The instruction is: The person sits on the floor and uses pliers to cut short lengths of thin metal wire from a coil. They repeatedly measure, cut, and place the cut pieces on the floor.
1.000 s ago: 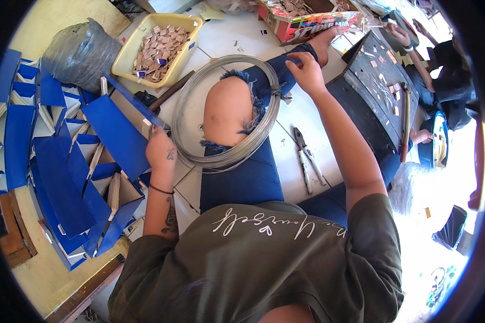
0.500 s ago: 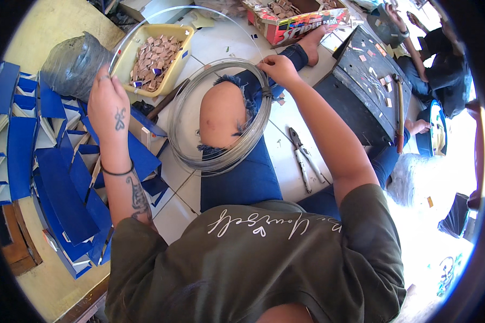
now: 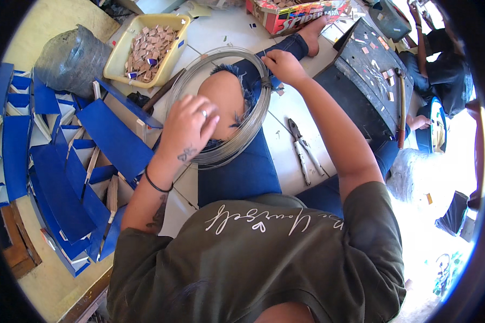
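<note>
A coil of silvery wire (image 3: 246, 141) lies around my bent knee, bound with a dark tie at its right side. My right hand (image 3: 285, 67) pinches the wire at the coil's upper right edge, just above the tie. Over the left part of the coil hovers my left hand (image 3: 191, 121), its fingers loosely curled and the thumb apart from them. I see nothing in it. A pair of pliers (image 3: 303, 151) with pale, worn handles rests on the tiles right of my leg.
Blue box-like pieces (image 3: 59, 188) are piled at the left, beside a clear plastic bundle (image 3: 73, 59). A yellow basin (image 3: 110, 70) holds small brown chips. To the right, a black box (image 3: 355, 75) carries a hammer (image 3: 401, 107). Another person (image 3: 442, 70) sits at the far right.
My left hand has let go of the large wire loop and come down rightward over the coil. The raised loop no longer shows. My right hand stays near the tie.
</note>
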`<state>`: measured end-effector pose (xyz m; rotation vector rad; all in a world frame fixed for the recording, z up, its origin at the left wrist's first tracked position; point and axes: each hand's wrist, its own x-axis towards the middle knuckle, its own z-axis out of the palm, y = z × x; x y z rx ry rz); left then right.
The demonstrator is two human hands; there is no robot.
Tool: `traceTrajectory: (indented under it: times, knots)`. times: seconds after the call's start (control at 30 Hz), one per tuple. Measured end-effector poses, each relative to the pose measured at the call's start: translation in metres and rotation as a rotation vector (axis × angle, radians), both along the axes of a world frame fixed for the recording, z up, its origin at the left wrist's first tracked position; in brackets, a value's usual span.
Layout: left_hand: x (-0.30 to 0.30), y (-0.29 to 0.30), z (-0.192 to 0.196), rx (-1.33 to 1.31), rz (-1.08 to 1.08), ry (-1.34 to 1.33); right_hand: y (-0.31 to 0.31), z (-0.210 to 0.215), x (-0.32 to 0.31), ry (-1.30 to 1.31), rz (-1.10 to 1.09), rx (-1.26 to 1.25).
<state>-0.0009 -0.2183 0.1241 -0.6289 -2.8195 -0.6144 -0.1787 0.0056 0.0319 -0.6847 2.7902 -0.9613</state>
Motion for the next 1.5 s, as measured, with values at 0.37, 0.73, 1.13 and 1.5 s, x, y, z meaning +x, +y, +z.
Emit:
traceTrajectory:
  times: [0.37,0.73,1.13,1.5]
  knots:
    - [0.096,-0.065,-0.051,-0.072,0.177,-0.226,0.003,0.003,0.021,-0.046,0.128,-0.027]
    - [0.100,-0.031,-0.063,0.066,0.077,-0.146,-0.005,-0.015,0.023,-0.047,-0.099,-0.284]
    - [0.104,-0.032,-0.068,0.140,0.140,-0.095,-0.002,0.002,-0.007,-0.395,0.059,-0.133]
    - [0.119,-0.022,-0.056,0.143,0.008,-0.201,-0.001,0.003,0.002,-0.238,0.130,-0.008]
